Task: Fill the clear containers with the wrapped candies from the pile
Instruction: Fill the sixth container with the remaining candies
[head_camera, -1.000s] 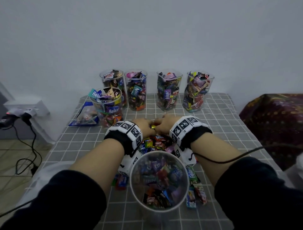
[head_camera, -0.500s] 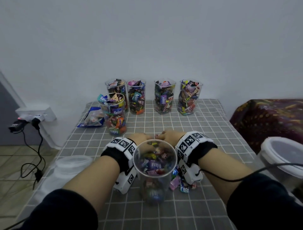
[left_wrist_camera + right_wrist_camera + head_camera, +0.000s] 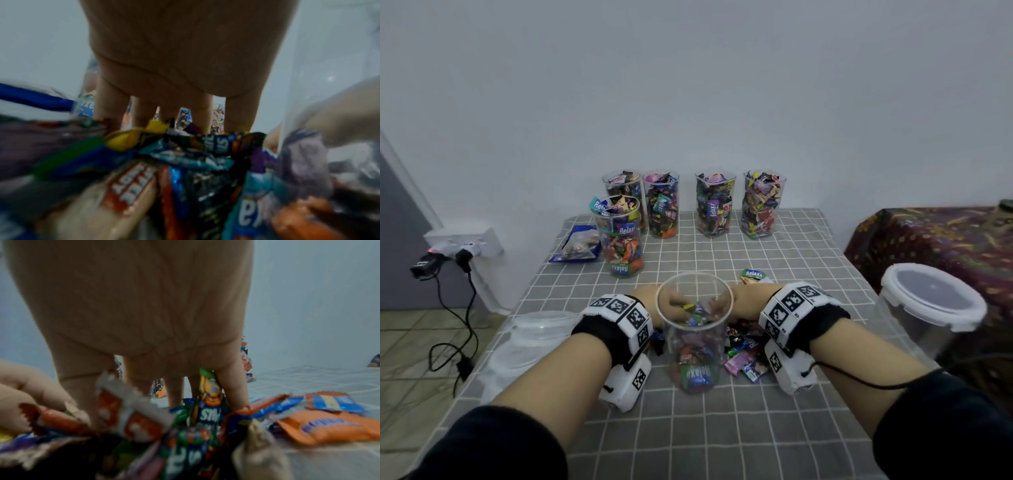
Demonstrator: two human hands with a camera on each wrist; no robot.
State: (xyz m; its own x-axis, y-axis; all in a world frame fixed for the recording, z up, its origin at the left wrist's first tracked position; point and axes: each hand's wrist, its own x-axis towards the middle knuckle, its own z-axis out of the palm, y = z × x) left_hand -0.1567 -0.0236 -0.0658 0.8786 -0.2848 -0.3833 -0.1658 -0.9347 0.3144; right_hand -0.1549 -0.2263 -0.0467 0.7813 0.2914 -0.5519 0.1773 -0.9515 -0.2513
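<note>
The worktop [image 3: 774, 421], under a grey checked cloth, carries everything, with a patterned bed [image 3: 935, 246] to its right. At its right edge stands a big tub [image 3: 928, 318] with a white-rimmed lid, and at the left edge lie clear lids [image 3: 530, 339]. Four full jars [image 3: 710, 205] stand in a row along the far edge by the wall; a fifth full jar [image 3: 621, 238] stands just nearer at the left, beside a blue bag [image 3: 577, 248]. In the near middle stands the open cup [image 3: 695, 339], part filled with candies. The pile [image 3: 741, 353] lies just behind and to the right of it, and one green candy [image 3: 753, 274] lies apart, a little farther off. Both hands reach past the cup and meet over the pile. The left hand [image 3: 179, 65] has its fingers [image 3: 112, 105] pointing down into the wrappers, gathering them, and the right hand [image 3: 141, 309] does the same from the other side, its fingers [image 3: 232, 382] pushed among the candies. In the wrist views the fingertips are buried in wrappers, so I cannot tell whether either grip is closed on candies or merely scooping with straight fingers.
</note>
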